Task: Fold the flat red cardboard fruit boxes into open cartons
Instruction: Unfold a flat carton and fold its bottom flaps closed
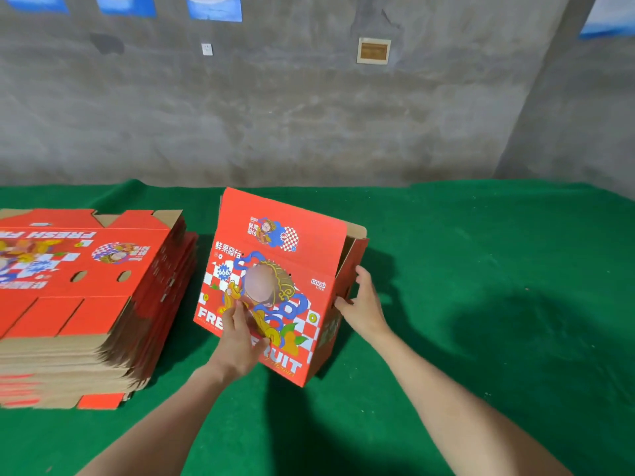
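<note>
Right of the stack of flat red cardboard boxes (86, 286), a half-raised red cardboard carton (292, 269) stands on the green desk (481, 269). The left hand (240, 338) lies flat on its front and the right hand (362, 304) spreads against its end, probably squaring it.

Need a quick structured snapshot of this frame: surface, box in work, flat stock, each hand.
surface: table under a green cloth
box in work: red carton, stood up and partly opened, top flap raised, mid-table
flat stock: stack of flat boxes, left of the carton
left hand: fingers straight, pressed on the carton's printed front panel
right hand: against the carton's right side panel, thumb near the front corner
background: grey wall
</note>
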A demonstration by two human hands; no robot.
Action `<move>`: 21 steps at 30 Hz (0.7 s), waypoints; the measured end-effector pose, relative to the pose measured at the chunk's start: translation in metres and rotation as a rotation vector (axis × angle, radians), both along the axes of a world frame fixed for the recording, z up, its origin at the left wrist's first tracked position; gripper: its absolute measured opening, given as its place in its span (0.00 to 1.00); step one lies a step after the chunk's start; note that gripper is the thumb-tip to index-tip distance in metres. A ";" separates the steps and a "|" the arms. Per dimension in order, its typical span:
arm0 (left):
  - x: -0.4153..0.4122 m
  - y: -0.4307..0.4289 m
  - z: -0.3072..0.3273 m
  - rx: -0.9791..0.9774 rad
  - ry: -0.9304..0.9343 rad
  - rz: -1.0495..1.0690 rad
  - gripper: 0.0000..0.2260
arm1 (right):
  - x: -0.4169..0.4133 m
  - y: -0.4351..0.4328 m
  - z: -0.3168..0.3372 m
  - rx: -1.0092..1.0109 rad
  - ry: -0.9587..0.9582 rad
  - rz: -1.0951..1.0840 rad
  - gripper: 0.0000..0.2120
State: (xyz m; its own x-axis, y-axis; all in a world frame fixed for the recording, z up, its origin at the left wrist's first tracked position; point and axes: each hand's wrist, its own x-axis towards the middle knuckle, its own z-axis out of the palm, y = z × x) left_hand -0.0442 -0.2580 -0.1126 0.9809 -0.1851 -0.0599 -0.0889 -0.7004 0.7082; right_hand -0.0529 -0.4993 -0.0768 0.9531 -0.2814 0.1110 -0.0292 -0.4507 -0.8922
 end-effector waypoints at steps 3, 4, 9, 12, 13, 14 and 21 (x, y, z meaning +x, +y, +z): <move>-0.004 0.009 0.000 -0.068 0.119 0.120 0.29 | -0.001 0.006 0.004 -0.007 -0.043 0.071 0.45; -0.006 0.009 0.009 -0.140 0.101 0.188 0.30 | -0.002 0.007 0.003 -0.036 -0.049 0.082 0.48; 0.000 -0.009 0.091 -0.903 -0.151 0.400 0.45 | -0.006 0.015 -0.003 -0.189 0.013 0.159 0.41; 0.013 -0.022 0.130 -1.050 -0.016 0.453 0.51 | -0.012 0.023 -0.006 -0.263 0.021 0.164 0.24; 0.016 -0.025 0.135 -0.994 0.100 0.522 0.56 | -0.014 0.025 -0.007 -0.268 0.031 0.178 0.21; 0.018 -0.027 0.137 -0.928 0.176 0.580 0.56 | -0.017 0.027 -0.009 -0.276 0.048 0.205 0.18; 0.016 -0.026 0.126 -0.959 0.151 0.396 0.19 | -0.033 0.019 -0.022 -0.648 0.103 0.326 0.16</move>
State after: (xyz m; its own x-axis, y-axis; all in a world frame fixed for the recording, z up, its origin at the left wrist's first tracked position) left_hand -0.0286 -0.2840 0.0135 0.9763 0.1126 -0.1846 0.1596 0.2009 0.9665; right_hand -0.0857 -0.4799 -0.0984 0.9918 0.1100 0.0647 0.1273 -0.8873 -0.4432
